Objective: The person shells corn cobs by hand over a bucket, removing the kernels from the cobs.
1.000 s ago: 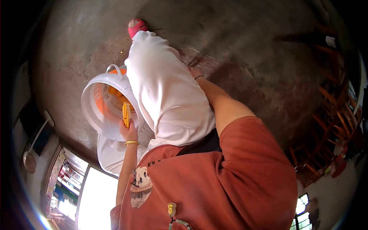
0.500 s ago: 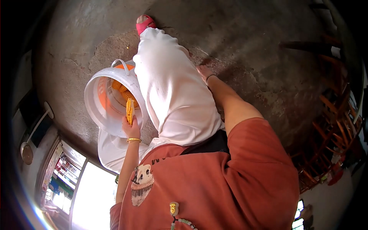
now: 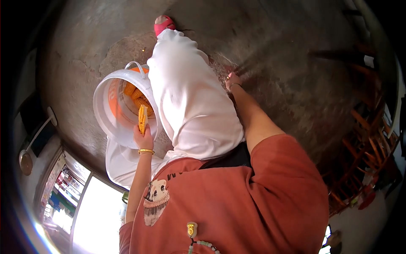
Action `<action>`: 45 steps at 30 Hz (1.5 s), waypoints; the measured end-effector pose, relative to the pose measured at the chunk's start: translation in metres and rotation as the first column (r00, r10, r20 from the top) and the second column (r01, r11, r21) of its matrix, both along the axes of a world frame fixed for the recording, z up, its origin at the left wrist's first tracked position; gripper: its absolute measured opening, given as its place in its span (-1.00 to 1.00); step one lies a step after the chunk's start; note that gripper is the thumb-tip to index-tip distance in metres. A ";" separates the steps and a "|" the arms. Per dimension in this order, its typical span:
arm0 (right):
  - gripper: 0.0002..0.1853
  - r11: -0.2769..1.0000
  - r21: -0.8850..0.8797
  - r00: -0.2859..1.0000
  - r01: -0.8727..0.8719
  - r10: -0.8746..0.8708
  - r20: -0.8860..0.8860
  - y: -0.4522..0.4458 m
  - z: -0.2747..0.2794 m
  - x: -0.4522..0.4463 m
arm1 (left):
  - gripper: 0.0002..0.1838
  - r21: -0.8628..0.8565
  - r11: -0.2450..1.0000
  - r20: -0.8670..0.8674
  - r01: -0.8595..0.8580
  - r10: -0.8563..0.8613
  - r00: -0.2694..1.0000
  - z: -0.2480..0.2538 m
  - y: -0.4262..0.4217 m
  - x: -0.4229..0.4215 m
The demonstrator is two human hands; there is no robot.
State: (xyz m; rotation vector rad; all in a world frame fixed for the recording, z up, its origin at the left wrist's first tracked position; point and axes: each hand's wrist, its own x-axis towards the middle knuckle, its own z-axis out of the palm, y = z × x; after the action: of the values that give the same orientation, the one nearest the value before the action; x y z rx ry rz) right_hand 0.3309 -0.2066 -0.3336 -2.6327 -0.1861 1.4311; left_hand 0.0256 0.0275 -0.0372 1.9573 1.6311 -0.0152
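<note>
My left hand is closed around a corn cob, which points away from me at the mouth of a white bucket. Yellow kernels cover one side of the cob, and a paler strip shows on the other. More corn cobs lie inside the tilted bucket, beside my leg. Past the other side of my white-trousered leg, low over the floor, my right hand has its fingers curled together. A small yellowish spot shows at its fingertips, too small to name.
Worn concrete floor spreads around me, with a tiny yellow bit near my pink sandal. Wooden furniture stands along the right. A standing fan is at the left, near a bright doorway.
My right hand has come out from beside my leg, moving slightly right, and its fingers now show curled. The left hand keeps the corn cob at the bucket's mouth.
</note>
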 end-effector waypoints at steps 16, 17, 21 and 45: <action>-0.72 0.992 -0.067 0.983 -0.104 0.112 0.143 0.029 -0.017 0.013 | -0.76 0.040 0.998 -0.113 -0.048 0.052 0.992 0.014 -0.001 0.008; -0.73 0.991 -0.071 0.982 -0.113 0.122 0.143 0.030 -0.017 0.017 | -0.77 0.046 0.998 -0.103 -0.052 0.057 0.993 0.015 -0.002 0.009; -0.77 0.990 -0.071 0.979 -0.126 0.135 0.152 0.024 -0.018 0.030 | -0.77 0.068 0.996 -0.116 -0.059 0.067 0.991 0.020 -0.004 0.016; -0.93 0.043 0.986 0.986 -0.159 0.058 0.157 0.251 0.419 0.061 | -0.72 -0.283 0.873 0.483 -0.397 0.487 0.727 0.018 -0.001 -0.012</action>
State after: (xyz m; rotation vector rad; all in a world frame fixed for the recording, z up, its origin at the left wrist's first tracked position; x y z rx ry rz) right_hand 0.3918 0.0445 0.0852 -1.3739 -1.0140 0.6302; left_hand 0.0133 0.0269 -0.0192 1.2366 1.5918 0.5366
